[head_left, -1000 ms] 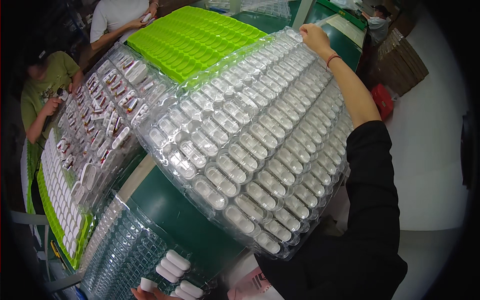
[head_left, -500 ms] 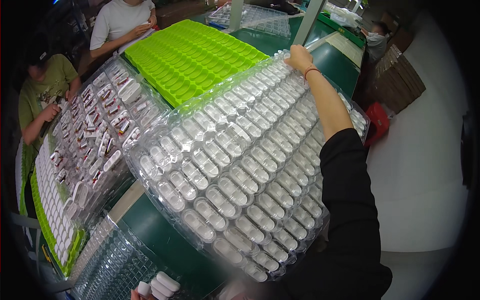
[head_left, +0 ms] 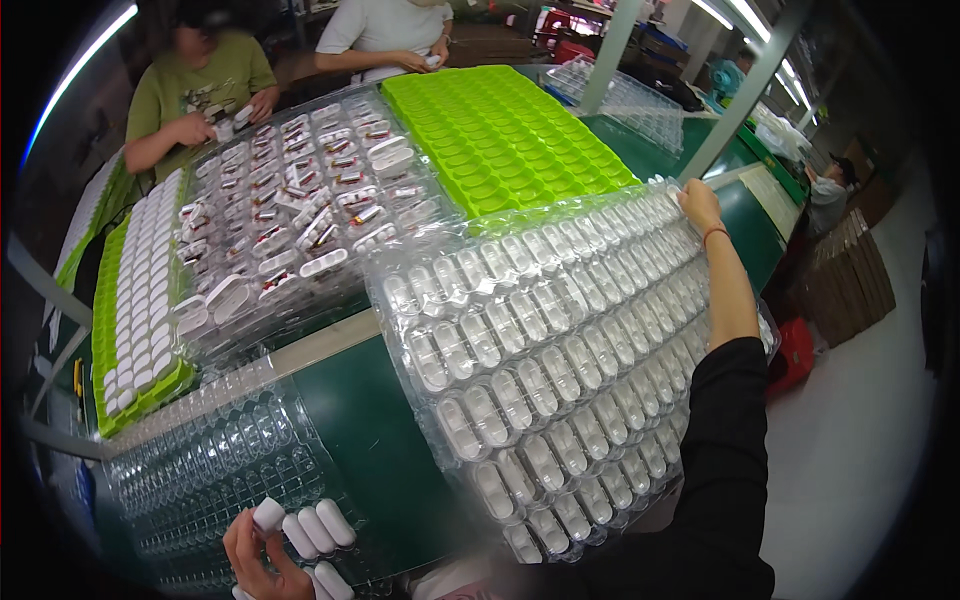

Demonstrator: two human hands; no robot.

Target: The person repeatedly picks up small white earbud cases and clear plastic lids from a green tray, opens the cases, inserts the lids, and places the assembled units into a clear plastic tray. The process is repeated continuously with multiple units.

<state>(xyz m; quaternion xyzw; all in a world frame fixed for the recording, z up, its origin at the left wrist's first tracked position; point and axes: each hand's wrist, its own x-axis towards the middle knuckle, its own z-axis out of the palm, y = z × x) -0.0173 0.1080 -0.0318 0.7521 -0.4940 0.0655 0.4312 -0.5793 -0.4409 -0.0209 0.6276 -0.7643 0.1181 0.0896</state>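
A large clear plastic tray (head_left: 424,425) lies tilted before me, its rows filled with white oval shells (head_left: 545,378). My right hand (head_left: 700,205) reaches to the tray's far right corner, fingers closed on its edge; the fingertips are partly hidden. At the lower left, my left hand (head_left: 262,560) has its fingers curled around a small white rounded case (head_left: 268,515). Beside it, several white oval cases (head_left: 319,528) sit on a clear, empty-pocketed tray (head_left: 215,470). More white cases show under the left hand, cut off by the lower edge.
A bright green pocketed tray (head_left: 500,140) lies beyond. Left of it, a clear tray (head_left: 300,200) holds open white cases with small red and dark parts. Another green tray (head_left: 185,375) carries white cases. Two people work across the table; a metal post (head_left: 740,100) rises near my right hand.
The view has swung left, so the scene sits farther right. My left hand has come further into sight with the white case. The right hand stays at the tray corner.
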